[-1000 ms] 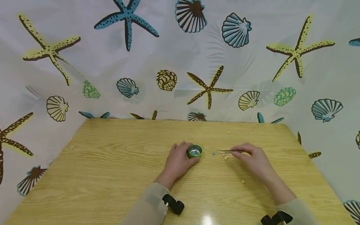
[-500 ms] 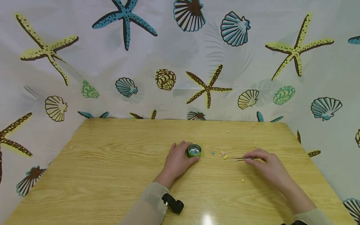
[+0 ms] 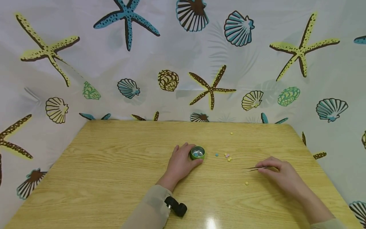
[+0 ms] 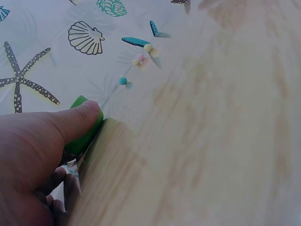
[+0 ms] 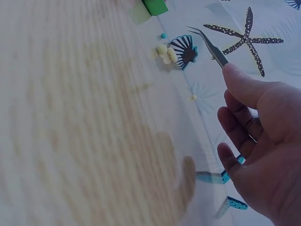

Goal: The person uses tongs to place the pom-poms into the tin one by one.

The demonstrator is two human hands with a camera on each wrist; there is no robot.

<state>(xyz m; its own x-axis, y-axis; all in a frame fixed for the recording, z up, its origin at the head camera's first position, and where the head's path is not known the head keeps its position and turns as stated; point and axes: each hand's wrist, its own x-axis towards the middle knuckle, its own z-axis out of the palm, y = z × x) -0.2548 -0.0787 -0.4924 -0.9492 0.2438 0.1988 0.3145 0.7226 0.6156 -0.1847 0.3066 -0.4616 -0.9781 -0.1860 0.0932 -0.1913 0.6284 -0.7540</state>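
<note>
My left hand (image 3: pixel 180 163) curls round a small green tin (image 3: pixel 203 156) on the table, thumb at its near side. Inside the tin, blue bits (image 3: pixel 196 155) show against the shiny bottom. My right hand (image 3: pixel 281 176) pinches metal tweezers (image 3: pixel 254 168) between thumb and forefinger, pointing left. In the right wrist view the bent tweezer tips (image 5: pixel 190 29) stand slightly apart with nothing between them. Between the tin and the right hand lie a blue bead (image 3: pixel 216 155), a pink bead (image 3: pixel 227 156) and several yellow beads (image 3: pixel 229 159) close together.
A lone yellow bead (image 3: pixel 247 183) lies nearer me, below the tweezers. Another yellow bead (image 3: pixel 231 133) lies toward the table's far edge. The wooden table (image 3: pixel 114 165) is backed by a white cloth (image 3: pixel 183 60) printed with starfish and shells.
My right hand has drawn the tweezers away from the bead cluster, rightward and toward me. My left hand stays on the tin; the beads lie where they were.
</note>
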